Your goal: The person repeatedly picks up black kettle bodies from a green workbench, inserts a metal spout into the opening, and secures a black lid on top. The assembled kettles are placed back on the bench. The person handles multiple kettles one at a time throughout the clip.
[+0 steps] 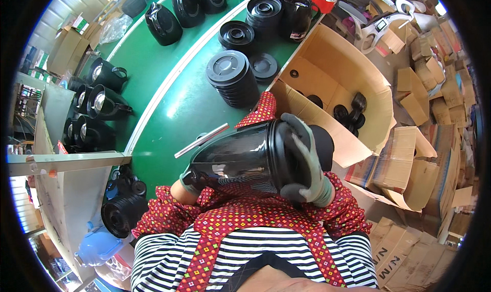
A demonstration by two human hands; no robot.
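Note:
A glossy black jug [230, 156] lies on its side in front of my body. At its right end is a ribbed, round black end piece [279, 156]. My right hand [309, 169], in a grey-green glove, curls its fingers and thumb around this end piece. My left hand [187, 183], also gloved, holds the jug's left end and is mostly hidden by it. Beside the jug's far left side is a thin silver metal rod [202, 140]; I cannot tell whether my left fingers touch it. Another black round part [323, 148] shows just beyond my right hand.
Ahead on the green table [169, 118] stand stacked black discs [232, 80] and more black jugs [163, 25]. Several jugs [105, 102] lie at the left. An open cardboard box [337, 62] with black round parts adjoins the table's right edge; more cartons [399, 164] are beyond.

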